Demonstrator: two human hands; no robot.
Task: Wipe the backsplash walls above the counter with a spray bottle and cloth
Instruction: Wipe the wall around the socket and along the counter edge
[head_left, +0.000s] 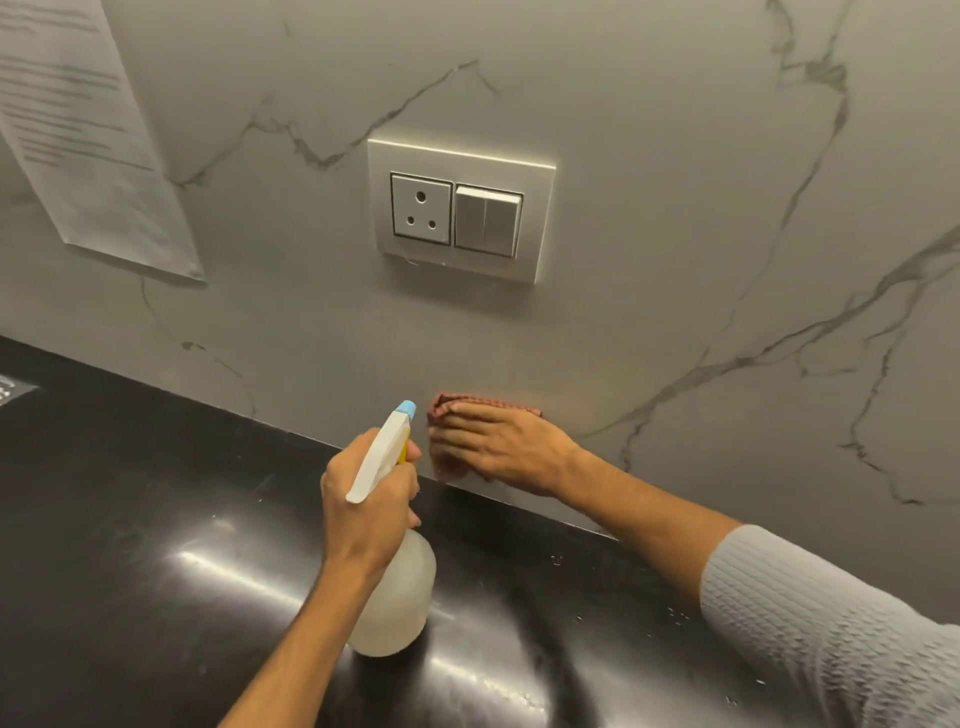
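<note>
On veined backsplash (649, 197), right hand (506, 447) flat on cloth (445, 403), left hand (363, 512) gripping spray bottle (400, 597)

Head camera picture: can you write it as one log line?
left hand: grips spray bottle | right hand: presses red cloth on backsplash | spot: just above counter

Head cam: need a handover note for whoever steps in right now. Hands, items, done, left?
Left hand: grips the spray bottle at the neck, nozzle toward the wall, over the black counter.
Right hand: fingers flat, pressing the red cloth on the backsplash just above the counter edge, below the socket plate.
Done: wiping is under way at the bottom strip; how much wall is already clean cannot be told.
Left: probably the wall higher up and to both sides. Go easy with spray near the socket plate and the paper sheet.
</note>
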